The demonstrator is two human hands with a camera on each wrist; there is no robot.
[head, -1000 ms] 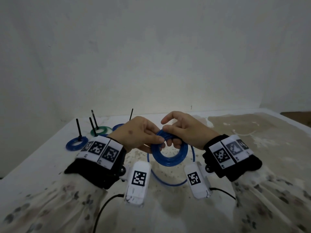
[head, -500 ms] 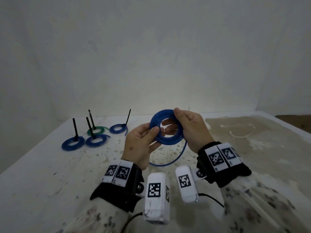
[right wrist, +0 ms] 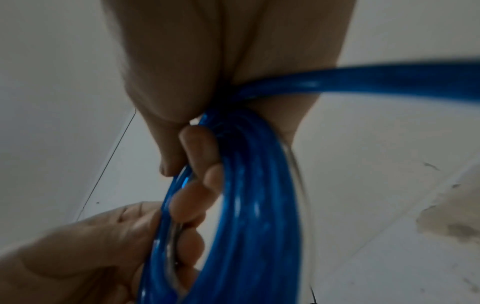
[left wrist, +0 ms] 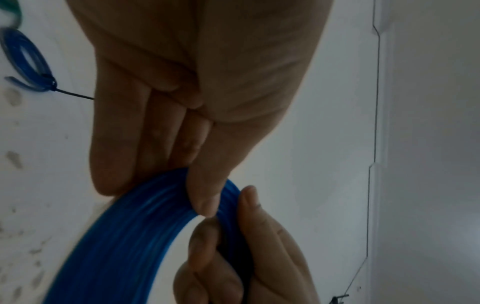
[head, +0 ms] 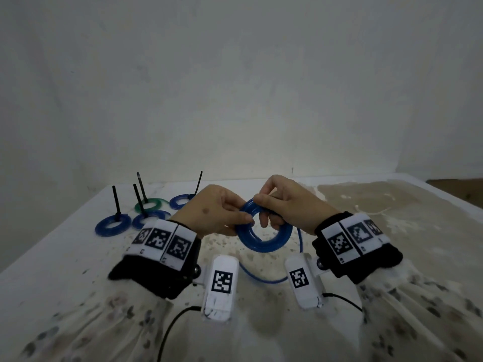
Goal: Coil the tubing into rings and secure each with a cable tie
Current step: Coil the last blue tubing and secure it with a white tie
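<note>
A coil of blue tubing (head: 264,240) hangs in the air above the table, held by both hands. My left hand (head: 222,215) pinches its left upper rim between thumb and fingers; the same coil fills the left wrist view (left wrist: 122,242). My right hand (head: 279,205) grips the top right of the coil, with the fingers hooked through the ring (right wrist: 249,195). A loose tail of tubing (head: 264,279) runs from the coil down to the table and curves below it. No cable tie shows on this coil.
Several finished rings lie at the back left of the table (head: 52,270): blue ones (head: 113,226) and a green one (head: 149,205), each with a black cable tie tail standing up. A brownish stained patch (head: 392,202) covers the table's right side. A wall stands close behind.
The coil was raised and turned upright half a second ago; now both hands have brought it back down and tilted it flatter, and the tail loops wider on the table.
</note>
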